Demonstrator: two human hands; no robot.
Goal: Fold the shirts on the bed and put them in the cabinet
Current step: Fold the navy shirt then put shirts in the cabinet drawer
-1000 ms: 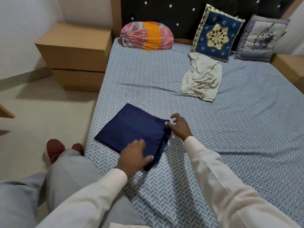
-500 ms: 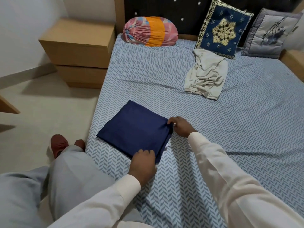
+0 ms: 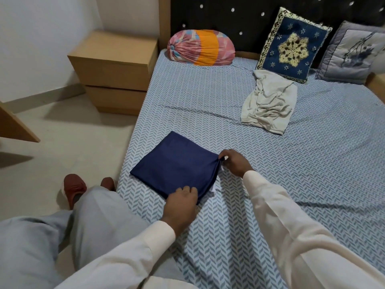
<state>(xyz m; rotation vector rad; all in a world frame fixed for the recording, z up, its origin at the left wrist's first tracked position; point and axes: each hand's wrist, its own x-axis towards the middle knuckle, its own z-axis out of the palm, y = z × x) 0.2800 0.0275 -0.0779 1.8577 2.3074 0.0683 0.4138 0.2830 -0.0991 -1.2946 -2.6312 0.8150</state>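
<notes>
So, the right hand [image 3: 235, 163] pinches the far right corner of the navy shirt [image 3: 175, 165] between thumb and fingertips, bunching the cloth a little there. The left hand [image 3: 182, 202] has its fingers curled down over the near corner of the same shirt, gripping its edge. Both arms wear long cream sleeves.

The navy shirt lies folded into a flat square on the bed [image 3: 312, 163], near the bed's left edge, on a blue-and-white herringbone sheet. Well apart from it, further up the bed, a cream shirt [image 3: 268, 105] lies crumpled and unfolded, its top edge touching the blue embroidered cushion [image 3: 291, 51]. That cushion leans against the black studded headboard [image 3: 229, 21], with a grey cushion [image 3: 352, 53] just beside it on the right. A pink-and-orange bolster [image 3: 201, 49] lies at the left end of the headboard.

Beside the bed stands a wooden bedside cabinet [image 3: 116, 67] with two drawers, both closed, so I cannot tell what is in them. Nearer, the person's grey trouser legs reach down to red slippers [image 3: 75, 186] on the pale floor [image 3: 73, 142].
</notes>
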